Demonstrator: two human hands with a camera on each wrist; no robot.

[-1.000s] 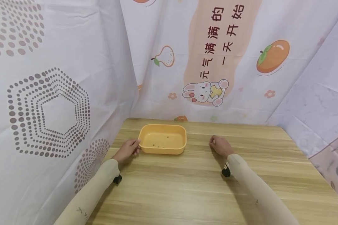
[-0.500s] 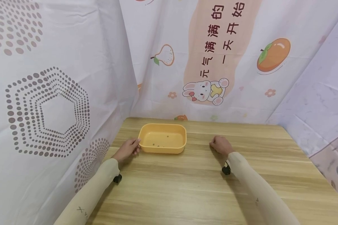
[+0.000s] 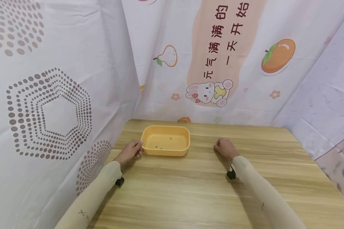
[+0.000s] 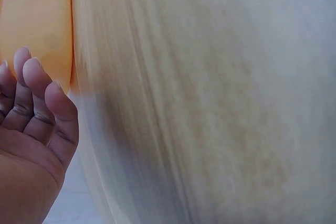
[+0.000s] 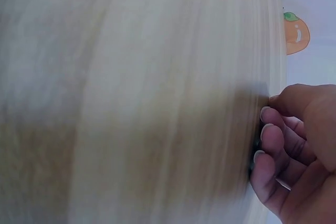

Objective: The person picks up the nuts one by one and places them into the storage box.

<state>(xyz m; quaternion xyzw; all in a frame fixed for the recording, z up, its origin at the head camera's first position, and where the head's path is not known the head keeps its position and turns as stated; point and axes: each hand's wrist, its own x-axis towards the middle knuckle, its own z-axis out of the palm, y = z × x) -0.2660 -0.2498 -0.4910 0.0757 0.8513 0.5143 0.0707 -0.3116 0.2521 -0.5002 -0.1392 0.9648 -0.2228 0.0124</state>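
Observation:
A yellow plastic tray (image 3: pixel 165 152) with rounded corners stands on the wooden table, several tiny dark bits scattered on its floor. My left hand (image 3: pixel 129 152) holds the tray's left end at the rim; in the left wrist view its bent fingers (image 4: pixel 38 80) lie against the orange-looking outer wall. To the right of the tray, apart from it, my right hand (image 3: pixel 225 148) is low at the tabletop. Its fingers (image 5: pixel 272 140) are curled with the thumb near the index fingertip, and I see nothing clearly held. Dark shade hides what lies under those fingertips.
The wood-grain table (image 3: pixel 172 194) stretches out in front of both arms. A printed curtain (image 3: pixel 160 95) closes off the back, a dotted white cloth (image 3: pixel 111 95) hangs close by the left arm, and a pale sheet (image 3: pixel 326 111) stands at the right.
My right hand has shifted very slightly to the right, and the head view has tilted a touch. The left hand and the tray look unmoved.

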